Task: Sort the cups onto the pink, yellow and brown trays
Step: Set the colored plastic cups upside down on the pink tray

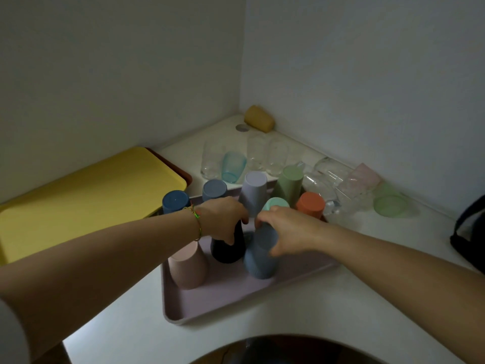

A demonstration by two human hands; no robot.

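White worktop (pixel 341 298) set in a corner between pale walls, dimly lit. Pale pink rectangular plastic tray (pixel 223 308) at centre, holding opaque ribbed cups, all upside down: dusty pink cup (pixel 187 266) at the near left; black cup (pixel 227 245) beside it; slate-blue cup (pixel 259 254) to the right of the black one; behind these, a dark blue cup (pixel 175 202), a grey-blue cup (pixel 214 189), a lilac cup (pixel 253 191), a sage green cup (pixel 288 183), a mint cup (pixel 275 203) (mostly hidden behind the right hand) and an orange-red cup (pixel 311 204). Left hand (pixel 223 216), a thin bracelet at the wrist, closed over the top of the black cup, fingers curled down its side. Right hand (pixel 286 229) wrapped around the upper part of the slate-blue cup, thumb on its near side. Yellow rectangular plastic tray (pixel 78 203) at left, stacked on a brown tray (pixel 183 170) of which only the far edge and corner show. Behind and right of the pink tray, on the worktop: clear glass tumblers (pixel 265 156), some upright and some lying on their sides; a translucent aqua cup (pixel 232 166); a translucent pale pink cup (pixel 364 176) and a translucent green cup (pixel 389 202), both on their sides. Mustard-yellow cup (pixel 258 119) lying in the far corner against the wall. Dark object (pixel 469 232) at the right edge, kind not discernible.
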